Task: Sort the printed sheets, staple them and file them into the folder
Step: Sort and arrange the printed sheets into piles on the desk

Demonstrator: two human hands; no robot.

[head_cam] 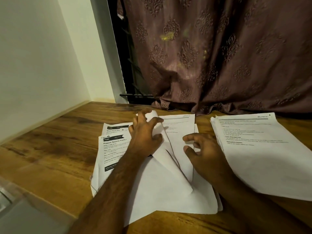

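A loose pile of printed sheets (162, 191) lies on the wooden table in front of me. My left hand (145, 132) grips the curled top edge of one sheet (162, 149) and folds it over toward the right. My right hand (200, 149) rests on a printed sheet (179, 130) beneath, fingers spread and bent. Two sheets with black headers (114, 142) peek out at the pile's left. A second, neater stack of printed sheets (263, 149) lies to the right. No stapler or folder shows clearly.
The wooden table (55, 146) meets a white wall on the left. A patterned brown curtain (219, 56) hangs behind and touches the table's back edge. A grey, blurred object (20, 213) sits at the bottom left corner.
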